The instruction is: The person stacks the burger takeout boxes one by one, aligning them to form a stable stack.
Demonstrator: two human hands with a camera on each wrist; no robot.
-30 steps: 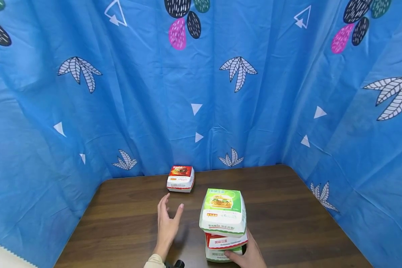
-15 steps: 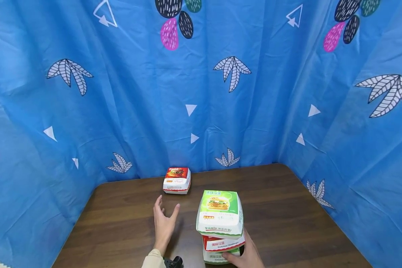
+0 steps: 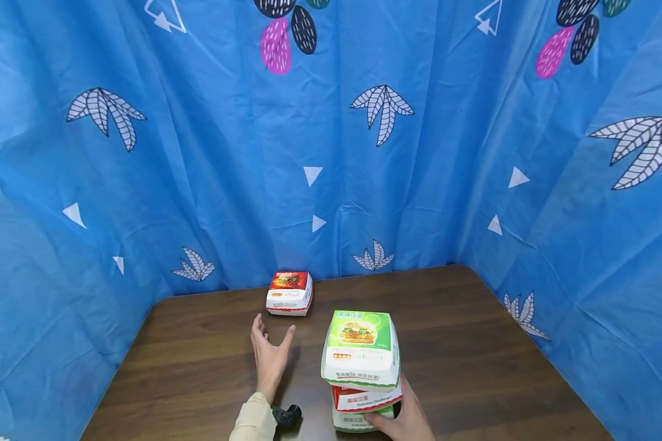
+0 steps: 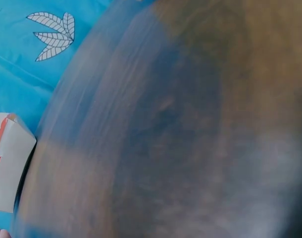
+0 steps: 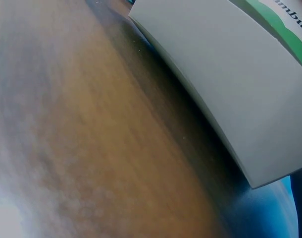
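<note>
My left hand (image 3: 270,361) reaches forward over the table, its thumb spread from the fingers and nothing between them. Just beyond its fingertips lies a red-topped burger box (image 3: 289,295) near the table's back edge. The left wrist view catches that burger box (image 4: 10,163) at its left side, with fingertips (image 4: 1,233) in the corner below. My right hand (image 3: 405,413) grips the bottom of three stacked burger boxes, its thumb across the front. This lowest box (image 3: 358,420) is green and white, the middle box (image 3: 366,398) red and white, the top box (image 3: 360,349) green-lidded. The right hand's other fingers are hidden.
The brown wooden table (image 3: 463,343) has a rounded back-right corner. Blue patterned curtain (image 3: 331,122) hangs along its back and both sides. A black strap-like device (image 3: 287,416) sits at my left wrist, beside the pale sleeve (image 3: 254,419).
The head view has shifted slightly. My left hand has moved a little forward and left, so its fingertips are closer to the red-topped burger box. My right hand keeps its hold on the stack.
</note>
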